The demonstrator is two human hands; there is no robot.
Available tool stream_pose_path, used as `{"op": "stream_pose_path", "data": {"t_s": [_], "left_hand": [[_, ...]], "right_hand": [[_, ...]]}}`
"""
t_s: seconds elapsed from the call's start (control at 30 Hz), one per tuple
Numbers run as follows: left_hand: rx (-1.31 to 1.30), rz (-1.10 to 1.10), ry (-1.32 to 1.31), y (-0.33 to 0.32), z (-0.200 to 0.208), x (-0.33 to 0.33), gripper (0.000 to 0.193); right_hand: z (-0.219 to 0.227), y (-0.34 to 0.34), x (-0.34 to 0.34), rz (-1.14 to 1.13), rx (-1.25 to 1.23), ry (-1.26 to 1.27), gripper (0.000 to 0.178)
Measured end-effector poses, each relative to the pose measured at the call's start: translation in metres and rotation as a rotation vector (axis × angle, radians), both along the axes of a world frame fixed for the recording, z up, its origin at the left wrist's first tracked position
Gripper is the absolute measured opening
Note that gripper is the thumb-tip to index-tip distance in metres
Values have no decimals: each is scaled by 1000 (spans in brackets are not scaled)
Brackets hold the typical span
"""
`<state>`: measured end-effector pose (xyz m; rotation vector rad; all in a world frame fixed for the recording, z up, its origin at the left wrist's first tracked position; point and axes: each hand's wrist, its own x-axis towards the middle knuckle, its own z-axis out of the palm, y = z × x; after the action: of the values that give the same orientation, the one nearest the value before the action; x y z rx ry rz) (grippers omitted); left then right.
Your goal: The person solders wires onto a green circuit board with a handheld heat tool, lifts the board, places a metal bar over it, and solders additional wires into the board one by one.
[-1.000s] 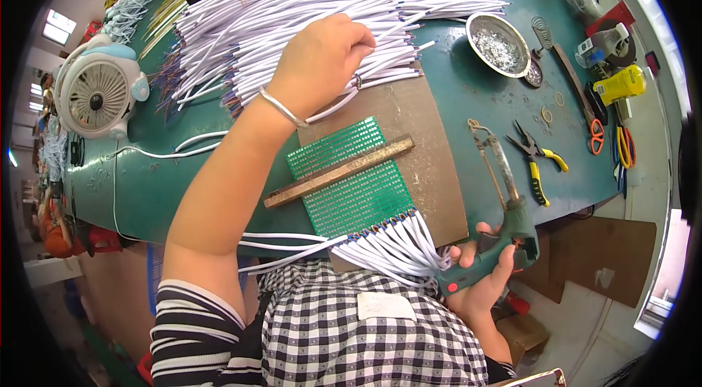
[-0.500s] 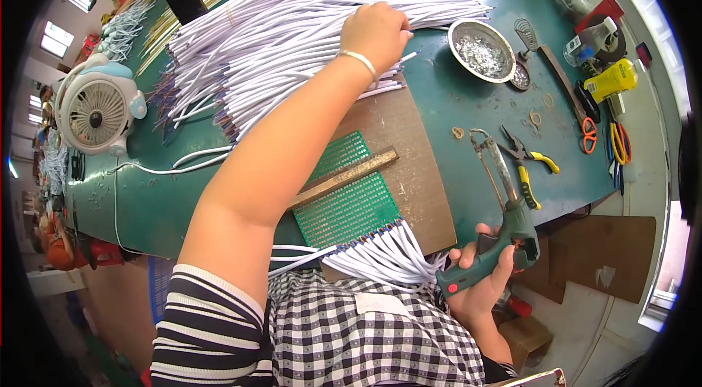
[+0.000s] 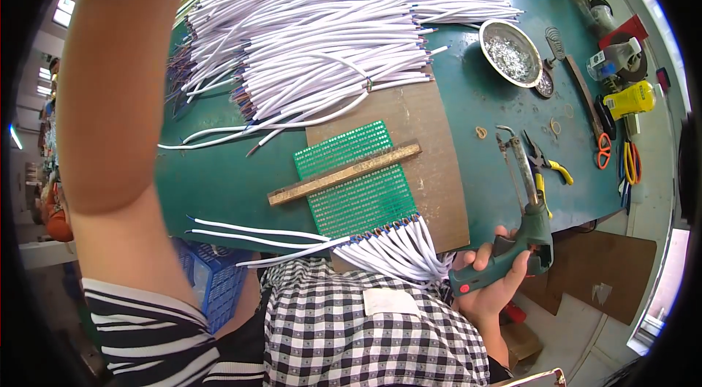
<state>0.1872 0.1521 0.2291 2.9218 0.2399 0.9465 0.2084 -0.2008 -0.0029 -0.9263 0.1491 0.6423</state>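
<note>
Head view: right hand [image 3: 491, 292] grips a green crimping tool [image 3: 512, 252] at the surface's [image 3: 219, 182] near edge, beside white wires [image 3: 398, 249] fanned from the perforated board [image 3: 356, 179]; left hand is out of frame.

This is an electronics assembly workshop. A green worktop [image 3: 219, 190] carries heaps of cut white wires [image 3: 329, 29] with stripped coloured ends, a green perforated circuit board [image 3: 358, 182] on a brown backing sheet [image 3: 431, 153], and a metal bowl [image 3: 510, 53] of small metal bits. Pliers [image 3: 545, 164], scissors [image 3: 603, 149] and tape rolls lie along the right edge, and a green soldering gun [image 3: 512, 248] rests in the right hand [image 3: 493, 288].
</note>
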Motion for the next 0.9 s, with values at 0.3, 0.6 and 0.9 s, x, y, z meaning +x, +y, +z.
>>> {"op": "stream_pose_path", "data": {"t_s": [0.3, 0.6, 0.9], "left_hand": [[-968, -29, 408, -132, -193, -149, 14], [-695, 75, 67, -156, -228, -142, 11], [-784, 104, 117, -161, -230, -145, 14]], "right_hand": [[-7, -14, -3, 297, -6, -324, 50], [6, -19, -9, 444, -185, -352, 68], [8, -68, -7, 644, -361, -353, 71]]}}
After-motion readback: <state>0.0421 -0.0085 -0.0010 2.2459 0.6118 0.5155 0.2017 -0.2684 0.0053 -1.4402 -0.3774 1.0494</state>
